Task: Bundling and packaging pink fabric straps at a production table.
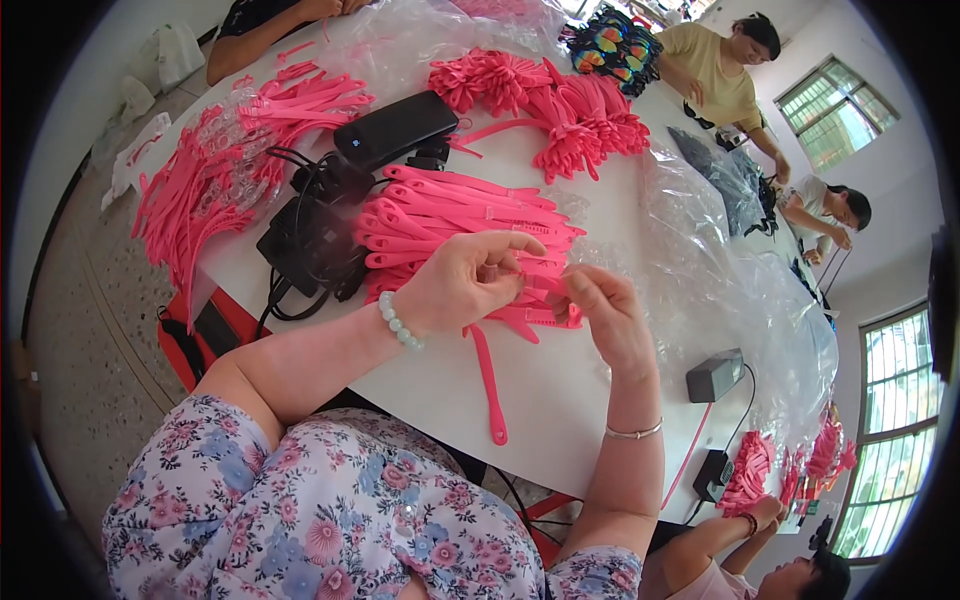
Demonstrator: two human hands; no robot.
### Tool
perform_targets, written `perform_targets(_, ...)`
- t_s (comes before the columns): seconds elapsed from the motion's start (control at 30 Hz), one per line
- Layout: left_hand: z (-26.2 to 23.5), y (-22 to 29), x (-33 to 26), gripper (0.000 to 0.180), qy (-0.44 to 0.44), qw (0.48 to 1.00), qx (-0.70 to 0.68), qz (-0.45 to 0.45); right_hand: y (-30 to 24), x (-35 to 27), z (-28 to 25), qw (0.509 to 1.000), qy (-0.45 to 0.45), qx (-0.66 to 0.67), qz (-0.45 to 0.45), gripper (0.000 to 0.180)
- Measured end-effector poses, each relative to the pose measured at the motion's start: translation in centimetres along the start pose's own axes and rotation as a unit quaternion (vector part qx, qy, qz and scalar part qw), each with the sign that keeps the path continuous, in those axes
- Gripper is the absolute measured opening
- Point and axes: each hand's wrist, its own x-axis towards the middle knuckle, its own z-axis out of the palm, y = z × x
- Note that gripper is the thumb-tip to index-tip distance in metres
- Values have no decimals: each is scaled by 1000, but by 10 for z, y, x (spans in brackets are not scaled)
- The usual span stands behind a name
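Both hands meet over a stack of pink rubber straps [440, 215] on the white table. My left hand [455, 285], with a beaded bracelet at its wrist, is closed in a pinch on one end of a short pink strap [543, 284]. Thumb and fingers of my right hand [615, 320] pinch the same strap from the other side. Fingers hide much of the held strap. Below them a single loose strap [487, 385] lies on the table, pointing toward me. Small clear plastic pieces [600, 258] lie beyond the right hand.
Left of the stack sit a black power bank [396, 130] and tangled black cables [325, 225]. More pink straps are heaped at the left [205, 190] and bundled at the back [580, 115]. Clear plastic sheeting [740, 290] covers the right side, near a dark box [714, 376]. Co-workers sit around.
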Motion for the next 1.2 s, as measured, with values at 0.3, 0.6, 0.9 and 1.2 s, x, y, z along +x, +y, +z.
perform_targets(0.3,1,-7,-6,25,-79,961,-234,-128,-11,-4,-41,993,50,98,-41,19)
perform_targets(0.6,-9,63,-51,21,-86,992,-27,-91,-42,-18,-44,979,145,14,-143,23)
perform_targets(0.9,-115,129,-144,19,-37,962,267,46,-78,0,47,932,-23,-271,-238,29)
perform_targets(1.2,-235,125,-152,12,292,870,379,118,-112,140,137,920,-118,-298,-226,25)
